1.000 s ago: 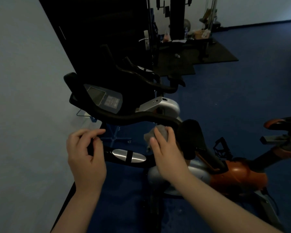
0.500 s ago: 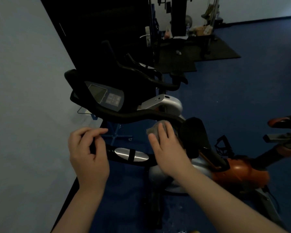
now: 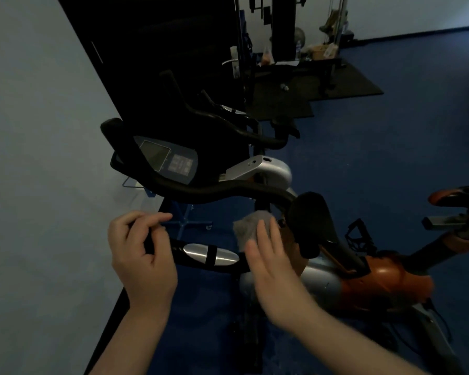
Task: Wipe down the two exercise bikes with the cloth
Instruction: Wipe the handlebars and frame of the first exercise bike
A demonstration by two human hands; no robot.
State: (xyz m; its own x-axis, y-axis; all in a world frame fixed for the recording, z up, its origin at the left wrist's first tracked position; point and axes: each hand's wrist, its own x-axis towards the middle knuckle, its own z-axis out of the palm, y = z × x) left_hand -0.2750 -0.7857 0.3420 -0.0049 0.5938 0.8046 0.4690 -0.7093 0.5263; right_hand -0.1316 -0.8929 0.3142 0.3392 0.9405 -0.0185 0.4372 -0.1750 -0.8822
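Sliding slightly along the near handlebar, the right hand presses the grey cloth flat with straight fingers while the left hand grips the bar's end, so wiping of this bike continues.

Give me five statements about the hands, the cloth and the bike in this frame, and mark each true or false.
1. The left hand grips the near handlebar. True.
2. The right hand presses a grey cloth with straight fingers. True.
3. The cloth is bright red. False: it is grey.
4. The bike's console is covered by the cloth. False: the console is bare, up beyond the hands.
5. The floor is blue. True.
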